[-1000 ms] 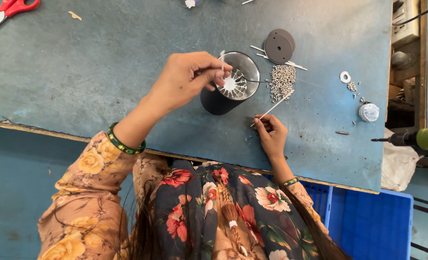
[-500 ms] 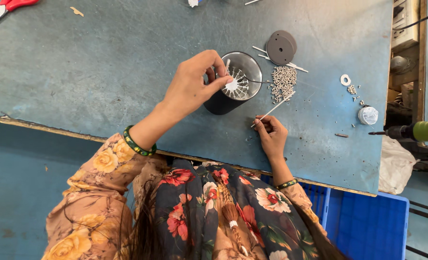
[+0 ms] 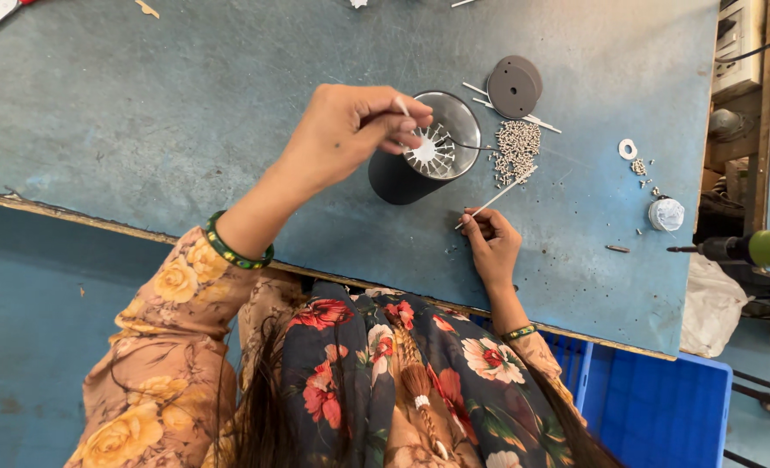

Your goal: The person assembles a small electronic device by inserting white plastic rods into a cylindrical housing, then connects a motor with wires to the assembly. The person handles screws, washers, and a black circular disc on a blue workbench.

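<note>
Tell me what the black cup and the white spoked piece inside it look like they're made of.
Black cup: likely metal, matte dark outside, with a shiny silvery inner wall and rim. White spoked piece: probably moulded plastic, going by its opaque white, thin, even spokes.

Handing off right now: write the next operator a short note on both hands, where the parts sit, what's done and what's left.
Left hand: pinching a thin white stick over the white spoked insert in the black cylindrical cup.
Right hand: resting on the blue worktable, holding another white stick that points at the pile of small silvery pellets.
Grey round disc lies behind the pile.
Done: insert seated in cup.
Left: cannot tell.
</note>
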A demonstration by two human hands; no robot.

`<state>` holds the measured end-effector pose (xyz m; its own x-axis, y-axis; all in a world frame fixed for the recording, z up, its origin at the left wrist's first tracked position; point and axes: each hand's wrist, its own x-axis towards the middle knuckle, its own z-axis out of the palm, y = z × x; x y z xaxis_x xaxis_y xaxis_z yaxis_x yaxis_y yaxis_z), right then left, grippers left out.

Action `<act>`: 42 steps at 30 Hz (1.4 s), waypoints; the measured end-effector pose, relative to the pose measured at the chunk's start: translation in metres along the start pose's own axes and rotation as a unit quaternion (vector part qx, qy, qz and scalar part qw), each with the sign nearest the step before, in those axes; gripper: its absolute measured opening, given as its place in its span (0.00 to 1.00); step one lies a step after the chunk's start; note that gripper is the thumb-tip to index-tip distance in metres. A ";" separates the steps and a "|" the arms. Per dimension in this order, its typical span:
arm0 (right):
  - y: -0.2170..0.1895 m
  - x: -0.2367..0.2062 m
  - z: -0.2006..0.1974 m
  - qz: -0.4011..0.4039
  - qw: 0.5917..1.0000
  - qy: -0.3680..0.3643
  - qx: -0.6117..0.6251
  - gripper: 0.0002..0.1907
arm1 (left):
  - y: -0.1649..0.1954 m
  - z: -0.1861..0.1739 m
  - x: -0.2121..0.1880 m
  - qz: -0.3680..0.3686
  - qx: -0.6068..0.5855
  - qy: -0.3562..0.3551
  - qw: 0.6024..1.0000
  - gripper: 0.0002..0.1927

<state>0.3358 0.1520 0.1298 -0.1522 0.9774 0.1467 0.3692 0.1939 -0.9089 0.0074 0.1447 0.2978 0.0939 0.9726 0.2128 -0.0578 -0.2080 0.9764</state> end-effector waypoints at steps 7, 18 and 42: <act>-0.002 0.001 0.001 -0.007 1.000 0.003 -0.013 0.07 | -0.017 0.009 0.000 0.121 0.141 0.083 0.979 0.13; 0.003 -0.001 0.003 0.002 1.000 0.010 -0.015 0.06 | -0.019 0.015 -0.004 0.166 0.146 0.008 0.975 0.10; -0.174 0.037 0.003 -0.323 0.945 -0.020 0.037 0.10 | 0.002 0.028 -0.026 0.192 0.369 -0.004 0.909 0.10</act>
<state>0.2629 0.1538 0.2916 -0.3593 0.6522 0.6675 0.1221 0.7420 -0.6592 0.0331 0.1159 0.2956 0.2155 0.8129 0.5411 0.5936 -0.5490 0.5884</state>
